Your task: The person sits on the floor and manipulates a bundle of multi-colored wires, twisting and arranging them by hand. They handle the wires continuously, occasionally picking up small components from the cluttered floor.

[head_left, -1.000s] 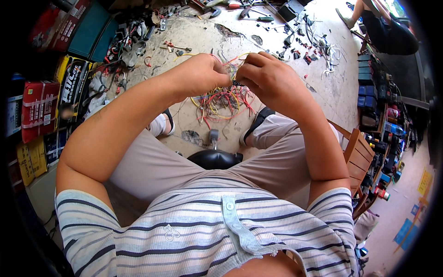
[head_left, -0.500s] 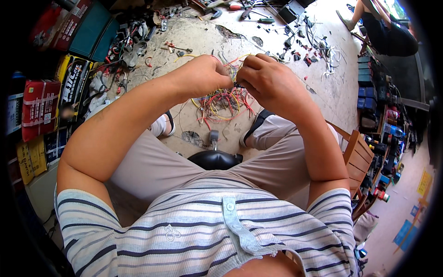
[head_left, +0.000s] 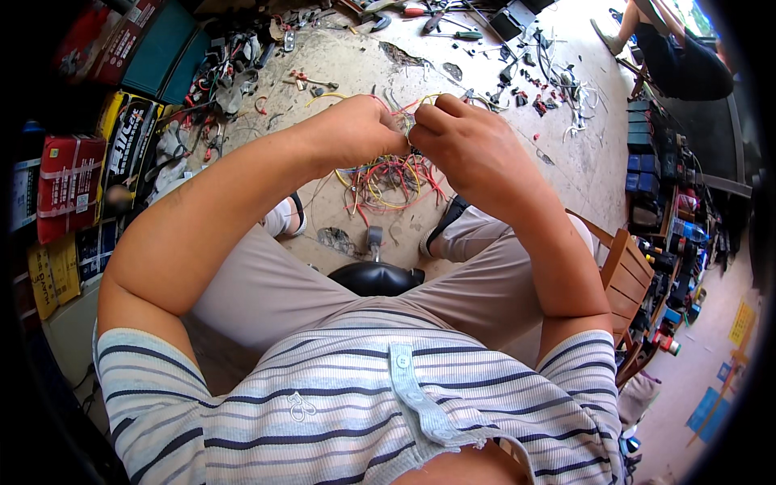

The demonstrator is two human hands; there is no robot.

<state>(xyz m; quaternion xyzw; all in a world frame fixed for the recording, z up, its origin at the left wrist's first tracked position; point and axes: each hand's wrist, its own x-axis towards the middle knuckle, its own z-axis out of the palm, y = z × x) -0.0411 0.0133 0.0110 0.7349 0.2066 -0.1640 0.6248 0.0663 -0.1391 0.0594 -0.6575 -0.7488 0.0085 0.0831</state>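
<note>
My left hand (head_left: 368,129) and my right hand (head_left: 453,137) are closed, their fingertips almost meeting above a tangled bundle of red, yellow and dark wires (head_left: 384,182) on the concrete floor. Both pinch thin wire at the top of this tangle; the exact piece between the fingers is mostly hidden. Below the tangle, between my legs, are a metal post (head_left: 374,236) and a black rounded padded object (head_left: 372,279).
Boxes (head_left: 71,186) are stacked at left. Scattered tools (head_left: 455,35) and cable scraps (head_left: 574,105) lie beyond my hands. At right are a wooden chair (head_left: 626,283) and shelves of small items (head_left: 671,259). Another person's legs (head_left: 638,32) show at upper right.
My right hand's fingers have shifted and turned slightly at the wires, and thin wire shows more between the fingertips. My left hand has barely moved.
</note>
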